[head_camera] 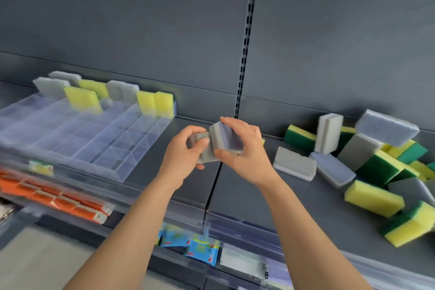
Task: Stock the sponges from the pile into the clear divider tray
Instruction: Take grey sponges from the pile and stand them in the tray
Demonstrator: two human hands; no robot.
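Both hands meet above the middle of the grey shelf (247,195). My left hand (186,155) grips a grey sponge (204,156). My right hand (244,160) grips a second grey sponge (224,139), tilted and touching the first. The clear divider tray (98,146) lies to the left. Its back row holds several upright sponges, grey (50,87) and yellow (81,99); its front compartments show no sponges. The pile of sponges (367,160) lies on the shelf at the right, grey ones mixed with yellow-green ones.
The dark back panel has a slotted upright (246,47) behind my hands. A lower shelf carries orange packets (58,200) at the left and blue packets (200,249) under my arms. Clear plastic strips run along the shelf's front edge.
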